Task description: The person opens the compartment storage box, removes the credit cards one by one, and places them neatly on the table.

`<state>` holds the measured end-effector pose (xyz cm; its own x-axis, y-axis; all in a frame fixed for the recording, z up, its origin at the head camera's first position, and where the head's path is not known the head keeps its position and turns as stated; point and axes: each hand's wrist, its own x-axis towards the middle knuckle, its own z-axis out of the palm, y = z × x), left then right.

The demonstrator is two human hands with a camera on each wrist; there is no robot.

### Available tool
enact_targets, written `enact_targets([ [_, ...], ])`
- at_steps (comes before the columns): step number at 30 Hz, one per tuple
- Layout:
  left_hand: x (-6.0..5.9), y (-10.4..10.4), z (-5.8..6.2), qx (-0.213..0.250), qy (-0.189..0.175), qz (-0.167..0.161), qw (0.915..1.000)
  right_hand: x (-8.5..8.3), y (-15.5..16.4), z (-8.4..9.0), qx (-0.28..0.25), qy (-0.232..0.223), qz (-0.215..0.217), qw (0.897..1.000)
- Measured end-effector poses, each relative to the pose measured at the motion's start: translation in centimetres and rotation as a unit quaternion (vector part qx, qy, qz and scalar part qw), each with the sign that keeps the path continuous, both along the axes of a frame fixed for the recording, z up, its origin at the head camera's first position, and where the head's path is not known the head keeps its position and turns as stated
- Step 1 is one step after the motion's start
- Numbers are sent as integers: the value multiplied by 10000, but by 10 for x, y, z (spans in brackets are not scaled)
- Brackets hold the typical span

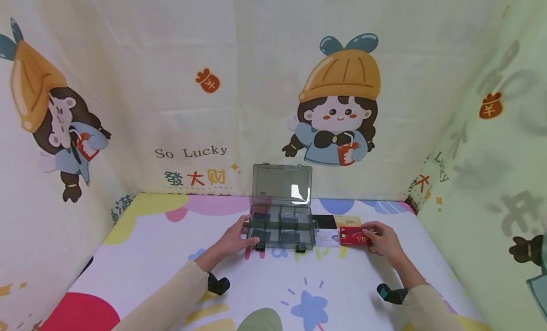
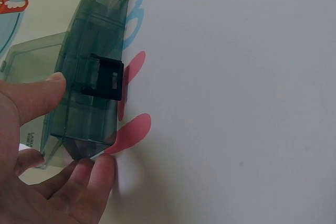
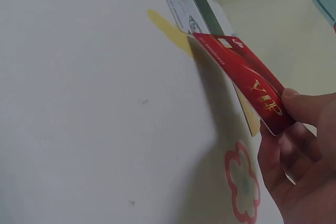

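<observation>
A grey translucent compartment box stands on the table with its lid raised at the back. Dark flat shapes show inside its compartments. My left hand grips the box's left end, thumb over the front corner and fingertips low against the end wall. Pinched between thumb and fingers of my right hand is a red VIP card, tilted up at its right end. Beside the box lie a white card, a black card and a gold card, partly overlapped by the red one.
Two black latches hang at the box's front. A patterned cloth covers the table, and printed curtains rise behind it and on both sides. Each wrist wears a dark device.
</observation>
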<state>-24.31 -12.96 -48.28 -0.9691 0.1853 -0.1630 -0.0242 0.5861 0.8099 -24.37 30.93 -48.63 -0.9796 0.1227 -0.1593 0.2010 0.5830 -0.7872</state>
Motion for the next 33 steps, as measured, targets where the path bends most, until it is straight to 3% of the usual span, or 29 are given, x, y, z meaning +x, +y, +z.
enact_targets([
  [6, 1, 0, 0, -10, -10, 21, 10000, -4, 2, -3, 139, -85, 27, 9999],
  [12, 2, -1, -1, -58, 98, -61, 9999, -9, 2, -8, 720, 160, 177, 9971],
  [21, 0, -1, -3, 1, -76, 91, 9999, -10, -7, -10, 961, 147, 246, 9950],
  [33, 1, -1, -1, 28, -36, 29, 10000, -20, -13, -11, 2192, 105, 561, 9740],
])
